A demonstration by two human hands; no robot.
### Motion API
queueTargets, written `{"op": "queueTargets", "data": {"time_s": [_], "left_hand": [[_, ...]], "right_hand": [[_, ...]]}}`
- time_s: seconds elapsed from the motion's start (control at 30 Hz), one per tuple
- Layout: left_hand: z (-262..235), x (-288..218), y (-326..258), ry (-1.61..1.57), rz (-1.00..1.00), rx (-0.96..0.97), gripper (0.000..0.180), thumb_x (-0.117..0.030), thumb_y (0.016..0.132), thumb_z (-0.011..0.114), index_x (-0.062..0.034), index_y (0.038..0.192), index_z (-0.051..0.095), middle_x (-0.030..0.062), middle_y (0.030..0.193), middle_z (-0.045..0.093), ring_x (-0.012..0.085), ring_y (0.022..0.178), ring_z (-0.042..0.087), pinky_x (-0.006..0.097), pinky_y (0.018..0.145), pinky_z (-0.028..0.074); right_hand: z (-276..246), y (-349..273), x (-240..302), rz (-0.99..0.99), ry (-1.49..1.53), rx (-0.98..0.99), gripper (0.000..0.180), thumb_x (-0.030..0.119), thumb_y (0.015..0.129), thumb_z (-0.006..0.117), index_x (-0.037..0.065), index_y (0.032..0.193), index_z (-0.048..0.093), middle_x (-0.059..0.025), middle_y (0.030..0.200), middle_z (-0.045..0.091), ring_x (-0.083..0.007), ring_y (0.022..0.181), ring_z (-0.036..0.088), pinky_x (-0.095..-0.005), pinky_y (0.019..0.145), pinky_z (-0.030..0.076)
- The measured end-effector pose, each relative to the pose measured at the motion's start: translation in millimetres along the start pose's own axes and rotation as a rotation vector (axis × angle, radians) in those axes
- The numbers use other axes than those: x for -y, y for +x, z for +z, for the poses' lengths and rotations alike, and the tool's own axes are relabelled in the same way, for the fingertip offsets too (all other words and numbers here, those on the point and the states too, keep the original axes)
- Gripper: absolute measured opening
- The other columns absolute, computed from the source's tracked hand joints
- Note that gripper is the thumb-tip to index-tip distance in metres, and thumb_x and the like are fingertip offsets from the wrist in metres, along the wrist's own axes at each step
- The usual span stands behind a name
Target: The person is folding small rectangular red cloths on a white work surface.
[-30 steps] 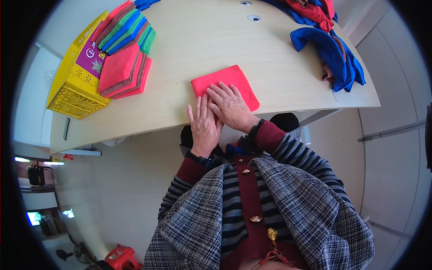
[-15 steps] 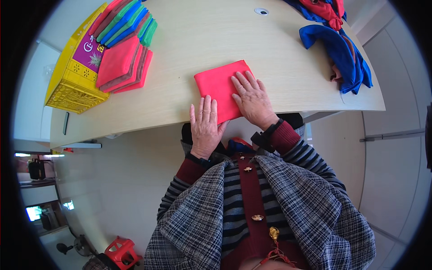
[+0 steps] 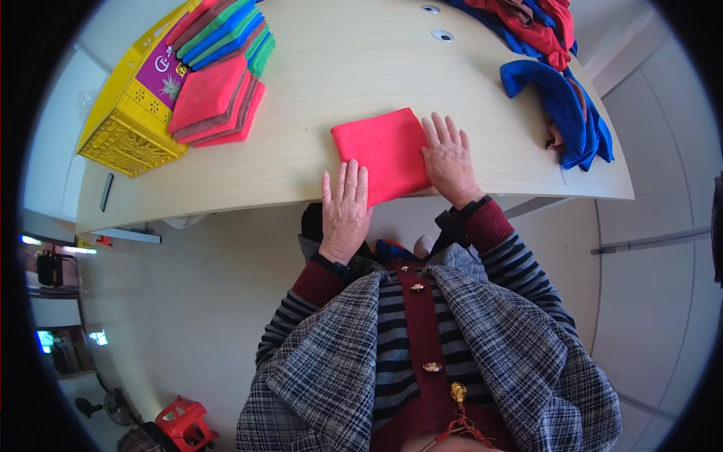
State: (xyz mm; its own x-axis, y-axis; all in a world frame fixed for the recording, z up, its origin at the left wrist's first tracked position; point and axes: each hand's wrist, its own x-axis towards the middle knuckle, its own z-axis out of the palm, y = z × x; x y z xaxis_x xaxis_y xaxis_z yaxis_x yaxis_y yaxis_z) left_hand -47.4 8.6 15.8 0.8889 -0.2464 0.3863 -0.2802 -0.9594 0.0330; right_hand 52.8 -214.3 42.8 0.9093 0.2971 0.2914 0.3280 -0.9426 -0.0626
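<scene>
A red cloth [image 3: 382,154], folded into a flat square, lies near the front edge of the wooden table [image 3: 316,83]. My left hand [image 3: 346,209] is open, its fingertips resting on the cloth's lower left part. At the cloth's right edge, my right hand [image 3: 450,162] lies open with the fingers stretched away from me, the palm side hidden. To the left stand several folded red and brown cloths [image 3: 215,105], and behind them a row of folded green, blue and brown cloths [image 3: 226,38].
A yellow plastic crate [image 3: 132,135] stands at the table's left, against the folded cloths. Crumpled blue cloth [image 3: 576,120] and a heap of red and blue cloths [image 3: 527,30] lie at the right. A dark flat object [image 3: 107,192] sits near the left edge. A red stool [image 3: 185,423] is on the floor.
My right hand has slid from the top of the red cloth to its right edge. My left hand has stayed at the lower left part. The view has shifted slightly.
</scene>
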Motion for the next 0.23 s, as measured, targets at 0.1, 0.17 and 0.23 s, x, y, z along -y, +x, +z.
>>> {"op": "queueTargets", "data": {"time_s": [0.1, 0.17, 0.23], "left_hand": [[2.8, 2.0, -2.3, -0.067, -0.014, -0.026, 0.083, -0.032, 0.082, 0.078, -0.001, 0.15, 0.042, 0.0174, 0.159, 0.036, 0.0309, 0.149, 0.033, 0.056, 0.123, 0.017], [1.3, 2.4, -2.9, -0.098, -0.017, -0.032, 0.083, -0.034, 0.083, 0.077, -0.0009, 0.15, 0.041, 0.0176, 0.159, 0.035, 0.031, 0.149, 0.032, 0.057, 0.124, 0.016], [-6.8, 2.3, -2.0, -0.209, -0.033, -0.001, 0.084, -0.036, 0.083, 0.077, -0.0029, 0.151, 0.04, 0.016, 0.16, 0.035, 0.0314, 0.15, 0.031, 0.058, 0.124, 0.015]], "right_hand": [[-11.0, 10.1, 22.2, -0.11, 0.059, -0.025, 0.06, 0.036, 0.103, 0.051, 0.008, 0.154, 0.037, -0.0154, 0.16, 0.035, -0.0378, 0.148, 0.031, -0.054, 0.12, 0.026], [-6.1, 13.4, 31.6, -0.104, 0.093, 0.008, 0.061, 0.036, 0.102, 0.052, 0.008, 0.154, 0.037, -0.0156, 0.16, 0.035, -0.0379, 0.149, 0.03, -0.0546, 0.12, 0.026], [4.0, 16.1, 39.7, -0.091, 0.16, 0.076, 0.062, 0.037, 0.101, 0.054, 0.009, 0.154, 0.037, -0.0162, 0.16, 0.035, -0.0383, 0.15, 0.029, -0.0557, 0.12, 0.025]]}}
